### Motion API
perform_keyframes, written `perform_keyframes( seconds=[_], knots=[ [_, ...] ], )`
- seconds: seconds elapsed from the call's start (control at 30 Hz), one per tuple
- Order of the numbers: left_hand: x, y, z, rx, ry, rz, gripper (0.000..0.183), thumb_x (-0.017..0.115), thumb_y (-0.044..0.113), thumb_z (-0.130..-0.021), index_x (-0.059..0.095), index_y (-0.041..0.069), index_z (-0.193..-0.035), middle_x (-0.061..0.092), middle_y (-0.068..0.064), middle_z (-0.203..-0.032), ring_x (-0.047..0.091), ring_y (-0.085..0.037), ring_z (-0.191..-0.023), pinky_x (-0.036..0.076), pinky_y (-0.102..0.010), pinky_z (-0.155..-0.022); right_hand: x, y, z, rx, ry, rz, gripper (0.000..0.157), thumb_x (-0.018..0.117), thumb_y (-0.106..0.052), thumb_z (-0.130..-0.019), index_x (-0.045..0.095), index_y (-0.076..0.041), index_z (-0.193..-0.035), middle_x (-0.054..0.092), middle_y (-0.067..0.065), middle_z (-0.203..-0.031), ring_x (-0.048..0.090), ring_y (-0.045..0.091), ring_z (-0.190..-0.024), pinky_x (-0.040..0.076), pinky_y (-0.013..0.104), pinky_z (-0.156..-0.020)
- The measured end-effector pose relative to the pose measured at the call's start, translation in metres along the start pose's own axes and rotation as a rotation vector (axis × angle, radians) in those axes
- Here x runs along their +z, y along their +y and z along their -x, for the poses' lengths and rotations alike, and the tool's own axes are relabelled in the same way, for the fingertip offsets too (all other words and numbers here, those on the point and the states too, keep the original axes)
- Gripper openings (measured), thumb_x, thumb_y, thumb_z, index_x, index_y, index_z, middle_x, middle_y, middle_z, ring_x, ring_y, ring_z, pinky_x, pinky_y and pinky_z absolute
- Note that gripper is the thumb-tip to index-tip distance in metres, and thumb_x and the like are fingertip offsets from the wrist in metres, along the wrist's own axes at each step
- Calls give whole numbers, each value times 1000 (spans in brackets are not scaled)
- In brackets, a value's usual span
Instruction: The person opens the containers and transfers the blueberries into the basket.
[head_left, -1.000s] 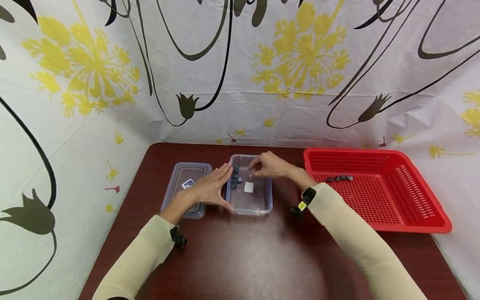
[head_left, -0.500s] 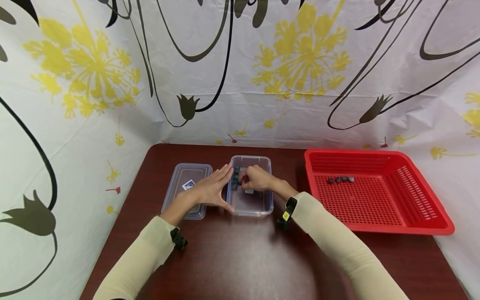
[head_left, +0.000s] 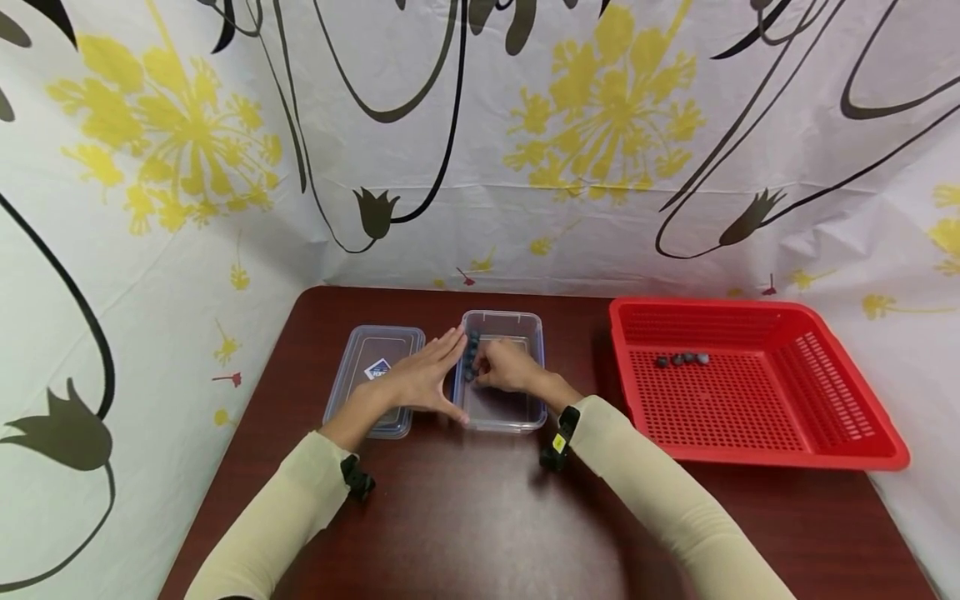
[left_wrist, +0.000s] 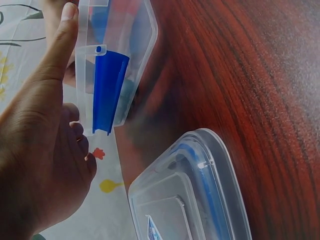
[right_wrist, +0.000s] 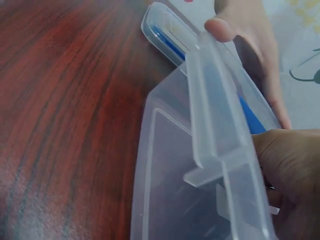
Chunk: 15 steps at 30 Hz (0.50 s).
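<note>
A clear rectangular plastic box (head_left: 517, 410) stands on the table with a line of dark blueberries (head_left: 471, 345) along its left inner wall. My left hand (head_left: 416, 379) lies spread along the box's left side, thumb at the near corner and fingers towards the back. In the left wrist view that thumb runs along the rim, over a blue latch (left_wrist: 110, 92). Down inside the box, my right hand (head_left: 512, 367) has its fingers curled, pinching a blueberry at the line; its fingers mostly hide that berry. The box wall partly covers the right hand in its wrist view.
Left of the box lies its clear lid (head_left: 348, 387), a blue and white sticker on it. To the right stands a red perforated basket (head_left: 750, 456) holding several more blueberries (head_left: 681, 359) in a short row. A patterned cloth (head_left: 480, 150) hangs behind the dark wooden table (head_left: 480, 508).
My right hand has moved left and down into the box, up to the blueberry line. The loose berry beside the line has gone behind its fingers. My left hand has stayed put.
</note>
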<state>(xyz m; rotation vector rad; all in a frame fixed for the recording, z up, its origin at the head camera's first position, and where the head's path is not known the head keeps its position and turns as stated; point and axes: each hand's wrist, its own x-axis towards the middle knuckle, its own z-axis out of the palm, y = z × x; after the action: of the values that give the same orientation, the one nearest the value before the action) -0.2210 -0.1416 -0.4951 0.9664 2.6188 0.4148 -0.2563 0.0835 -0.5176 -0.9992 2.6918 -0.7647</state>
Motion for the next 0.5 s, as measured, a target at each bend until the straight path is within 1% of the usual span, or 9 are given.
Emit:
perform_keyframes(
  seconds=[0.1,0.27,0.4,0.5],
  knots=[
    [0,1,0,-1,1,-7,143,81,74,-77,-1,3,-169,-13,-12,-178,-8,-28,-164,7,-47,-133,2,-1,0,-1,8,9,18,90,-14,-85,81,-4,-96,76,2,-81,68,9,-72,59,27,-70],
    [2,1,-1,2,5,-9,143,81,75,-77,-1,2,-169,-13,-13,-177,-7,-28,-164,7,-47,-133,3,0,1,2,-1,15,15,88,-12,-86,81,-4,-97,78,4,-85,71,12,-76,60,29,-72],
    [1,0,0,2,4,7,142,81,74,-78,0,1,-169,-12,-13,-177,-6,-29,-164,7,-49,-133,-2,0,0,6,-11,40,14,86,-11,-88,82,-5,-100,79,4,-90,74,14,-81,62,30,-75],
    [0,0,2,-8,-4,12,142,81,75,-78,-1,3,-169,-14,-12,-177,-8,-27,-164,6,-48,-133,-10,-2,1,6,-14,53,15,86,-12,-88,82,-7,-102,80,4,-92,75,15,-83,62,30,-75]
  ],
)
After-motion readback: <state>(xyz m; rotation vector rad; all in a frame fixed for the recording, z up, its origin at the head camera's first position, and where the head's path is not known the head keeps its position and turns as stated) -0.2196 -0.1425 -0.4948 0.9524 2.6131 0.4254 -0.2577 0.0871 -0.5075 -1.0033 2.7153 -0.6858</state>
